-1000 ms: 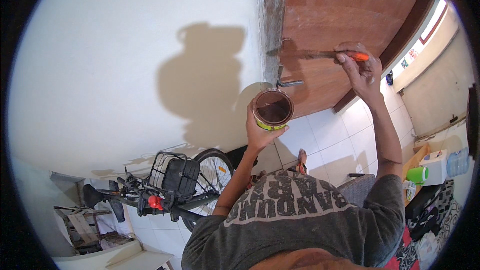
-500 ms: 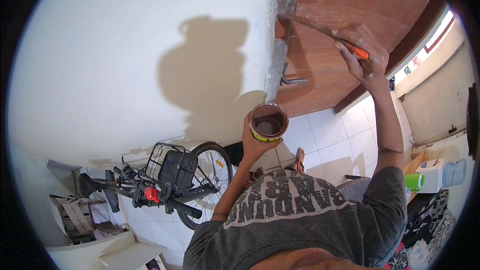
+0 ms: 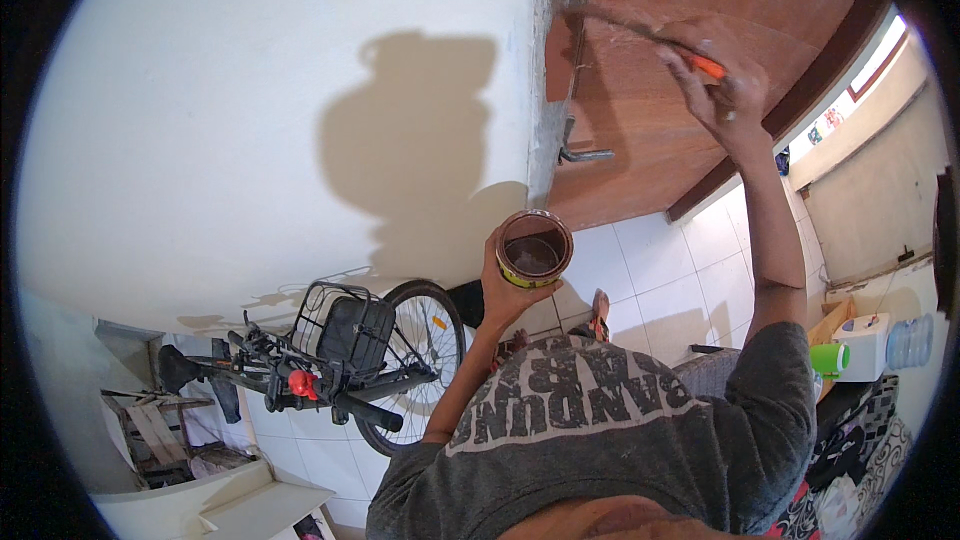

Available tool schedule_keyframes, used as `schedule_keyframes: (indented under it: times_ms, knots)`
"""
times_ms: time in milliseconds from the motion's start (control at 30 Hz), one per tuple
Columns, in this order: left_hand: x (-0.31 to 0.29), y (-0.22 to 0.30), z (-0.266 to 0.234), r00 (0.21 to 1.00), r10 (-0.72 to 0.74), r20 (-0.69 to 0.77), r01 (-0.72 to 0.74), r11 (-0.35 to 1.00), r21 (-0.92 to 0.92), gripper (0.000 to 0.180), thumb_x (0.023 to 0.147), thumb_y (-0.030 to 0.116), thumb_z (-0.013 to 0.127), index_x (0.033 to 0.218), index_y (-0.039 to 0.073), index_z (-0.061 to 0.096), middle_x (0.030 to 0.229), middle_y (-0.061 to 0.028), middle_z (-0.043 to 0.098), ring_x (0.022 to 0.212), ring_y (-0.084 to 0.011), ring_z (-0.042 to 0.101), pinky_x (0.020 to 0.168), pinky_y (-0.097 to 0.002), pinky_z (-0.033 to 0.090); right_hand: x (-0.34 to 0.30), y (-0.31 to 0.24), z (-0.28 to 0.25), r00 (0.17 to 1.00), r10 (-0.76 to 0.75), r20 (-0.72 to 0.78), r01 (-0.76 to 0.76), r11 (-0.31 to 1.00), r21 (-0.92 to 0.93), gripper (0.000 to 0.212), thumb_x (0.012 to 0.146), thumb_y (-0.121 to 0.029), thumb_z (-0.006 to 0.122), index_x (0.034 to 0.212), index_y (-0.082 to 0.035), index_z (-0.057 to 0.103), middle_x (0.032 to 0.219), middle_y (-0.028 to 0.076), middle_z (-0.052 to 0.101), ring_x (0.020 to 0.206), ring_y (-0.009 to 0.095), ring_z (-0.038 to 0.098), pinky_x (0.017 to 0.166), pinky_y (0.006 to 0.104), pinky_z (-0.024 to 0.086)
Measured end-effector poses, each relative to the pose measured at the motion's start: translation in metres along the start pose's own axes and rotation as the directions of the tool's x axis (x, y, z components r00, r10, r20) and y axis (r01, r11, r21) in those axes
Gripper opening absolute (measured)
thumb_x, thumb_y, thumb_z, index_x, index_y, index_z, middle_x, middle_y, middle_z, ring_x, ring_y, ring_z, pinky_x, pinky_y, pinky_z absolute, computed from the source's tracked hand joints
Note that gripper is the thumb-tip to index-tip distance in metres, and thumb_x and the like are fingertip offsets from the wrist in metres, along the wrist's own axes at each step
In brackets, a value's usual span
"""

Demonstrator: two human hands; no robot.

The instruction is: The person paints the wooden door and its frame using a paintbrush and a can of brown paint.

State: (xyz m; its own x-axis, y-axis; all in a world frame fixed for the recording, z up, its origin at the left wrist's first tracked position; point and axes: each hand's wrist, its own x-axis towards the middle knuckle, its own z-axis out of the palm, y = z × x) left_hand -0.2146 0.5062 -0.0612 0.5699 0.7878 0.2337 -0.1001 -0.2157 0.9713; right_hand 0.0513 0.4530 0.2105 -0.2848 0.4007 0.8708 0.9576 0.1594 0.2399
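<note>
Brown paint (image 3: 531, 258) is held below the rim of an open can (image 3: 536, 227), whose side is gripped by the left hand (image 3: 500, 297). An orange-ended paintbrush (image 3: 648, 32) is pinched in the right hand (image 3: 735, 95), its blurred tip pointed leftward at the door frame (image 3: 544, 145); whether contact is made cannot be told.

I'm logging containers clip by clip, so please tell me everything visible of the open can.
The can is round and lidless, apparently metal, with a yellow-green outer side and a brown-smeared rim. Its inner wall is coated brown, and dark brown liquid lies below the rim. The left hand grips it from outside, thumb along its near side, holding it above the white tiled floor. Its mouth faces up toward the camera; any slight tilt is hard to judge.
</note>
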Motion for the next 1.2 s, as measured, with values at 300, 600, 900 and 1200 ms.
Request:
schedule_keyframes:
  times_ms: [300, 600, 900, 1200]
  knots:
    - [-0.004, -0.008, -0.004, 0.999, 0.036, 0.001, -0.036, 0.999, 0.007, 0.107, 0.049, 0.025, 0.094, 0.137, 0.001, 0.037, 0.133, -0.0151, 0.049, 0.124, -0.0274, 0.050, 0.105, -0.0402, 0.040, -0.048, -0.035, 0.034, 0.929, 0.038, 0.367, -0.173, 0.924, 0.342, 0.021, 0.083, -0.015, 0.074, 0.099, -0.004, 0.068, 0.083, 0.011, 0.069, 0.067, 0.021, 0.067, 0.055, 0.0293, 0.053]
    - [-0.012, -0.002, -0.008, 1.000, 0.011, -0.024, -0.010, 0.999, 0.033, 0.109, 0.049, 0.027, 0.094, 0.137, 0.001, 0.036, 0.131, -0.0153, 0.051, 0.122, -0.0279, 0.052, 0.104, -0.0398, 0.042, -0.009, -0.028, 0.000, 0.987, 0.121, 0.103, -0.130, 0.988, 0.082, 0.019, 0.083, -0.012, 0.074, 0.099, -0.003, 0.068, 0.084, 0.012, 0.068, 0.070, 0.022, 0.067, 0.057, 0.0312, 0.053]
    - [-0.014, -0.005, -0.011, 1.000, -0.010, -0.022, 0.010, 1.000, -0.002, 0.110, 0.050, 0.027, 0.094, 0.138, 0.002, 0.035, 0.131, -0.0154, 0.051, 0.122, -0.0275, 0.052, 0.104, -0.0391, 0.042, -0.062, -0.036, 0.043, 0.809, 0.199, 0.553, -0.369, 0.904, 0.216, 0.024, 0.085, -0.011, 0.071, 0.108, -0.005, 0.066, 0.084, 0.015, 0.068, 0.066, 0.022, 0.067, 0.053, 0.0319, 0.050]
    - [-0.014, -0.007, -0.010, 1.000, 0.009, -0.024, -0.009, 1.000, -0.004, 0.109, 0.050, 0.027, 0.095, 0.138, 0.002, 0.035, 0.131, -0.0153, 0.051, 0.122, -0.0272, 0.052, 0.104, -0.0396, 0.042, -0.017, -0.025, 0.010, 0.981, 0.145, 0.127, -0.152, 0.987, 0.052, 0.019, 0.084, -0.014, 0.074, 0.101, -0.004, 0.069, 0.079, 0.011, 0.068, 0.062, 0.018, 0.067, 0.051, 0.0277, 0.050]
